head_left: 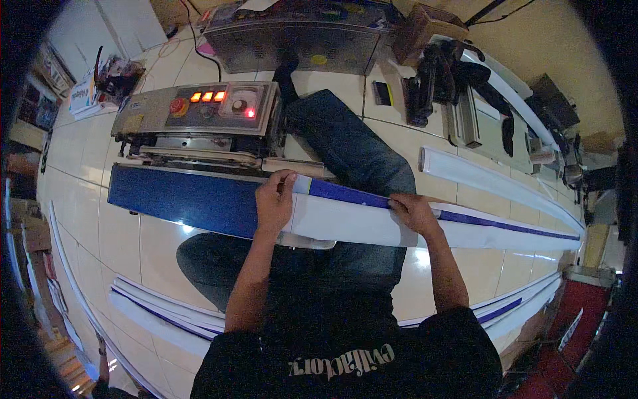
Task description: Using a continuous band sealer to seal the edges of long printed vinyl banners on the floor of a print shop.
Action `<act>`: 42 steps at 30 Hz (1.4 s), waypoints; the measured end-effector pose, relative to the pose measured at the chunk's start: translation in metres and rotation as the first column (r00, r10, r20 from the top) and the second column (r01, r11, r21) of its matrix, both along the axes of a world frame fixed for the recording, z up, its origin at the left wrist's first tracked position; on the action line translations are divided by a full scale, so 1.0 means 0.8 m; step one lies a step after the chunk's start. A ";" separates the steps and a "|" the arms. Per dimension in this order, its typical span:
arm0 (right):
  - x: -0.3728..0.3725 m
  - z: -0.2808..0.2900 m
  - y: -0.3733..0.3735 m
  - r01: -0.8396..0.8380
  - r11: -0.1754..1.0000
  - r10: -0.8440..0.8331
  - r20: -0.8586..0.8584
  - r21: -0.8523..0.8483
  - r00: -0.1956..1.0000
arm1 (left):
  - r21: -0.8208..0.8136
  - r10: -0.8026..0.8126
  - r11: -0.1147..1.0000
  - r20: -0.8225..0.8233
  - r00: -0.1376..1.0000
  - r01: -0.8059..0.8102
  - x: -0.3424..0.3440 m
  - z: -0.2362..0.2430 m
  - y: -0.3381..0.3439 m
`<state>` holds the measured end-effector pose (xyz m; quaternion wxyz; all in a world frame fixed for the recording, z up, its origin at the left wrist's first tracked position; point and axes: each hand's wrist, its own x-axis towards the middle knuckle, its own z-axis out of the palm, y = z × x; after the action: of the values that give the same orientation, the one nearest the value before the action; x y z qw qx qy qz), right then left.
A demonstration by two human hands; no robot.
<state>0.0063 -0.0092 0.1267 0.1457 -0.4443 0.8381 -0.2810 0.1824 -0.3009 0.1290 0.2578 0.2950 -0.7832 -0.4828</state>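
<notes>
The left hand [274,203], just toward 9 o'clock from the middle, pinches the upper edge of a long white sleeve [352,221] near its left end. The right hand [415,213], toward 3 o'clock, pinches the same edge farther along. The sleeve crosses the middle and runs out to 3 o'clock, a purple band along its upper side; whether it holds anything, I cannot tell. Its left end meets a blue bed [186,198] at 9 o'clock. Beyond that, at 10 o'clock, a grey machine [196,110] has lit orange switches, a red knob and a dial. Pale lettering crosses the black shirt [345,339] at 6 o'clock. More white lengths lie on the tiles at 8 o'clock [166,316] and 4 o'clock. Farther out, a brown box [428,32] stands at 1 o'clock, its contents unclear; at 10 o'clock, a white box [85,96] bears blue print, a dark bundle [119,74] beside it.
</notes>
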 end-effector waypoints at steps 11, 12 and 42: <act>-0.025 -0.005 0.033 0.082 0.990 -0.089 0.052 0.115 0.995 | -0.088 0.008 0.996 -0.109 0.994 -0.018 0.007 -0.005 -0.014; -0.026 -0.006 0.032 0.078 0.986 -0.087 0.054 0.144 0.995 | -0.086 0.008 0.996 -0.109 0.994 -0.017 0.006 -0.003 -0.015; -0.075 -0.029 0.039 -0.079 0.992 0.038 0.356 0.100 0.934 | 0.042 0.136 0.990 -0.016 0.991 -0.135 0.000 -0.017 -0.023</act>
<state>-0.0540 0.0220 0.1036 0.3268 -0.4024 0.7993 -0.3039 0.1821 -0.3192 0.1157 0.2913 0.3483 -0.7487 -0.4830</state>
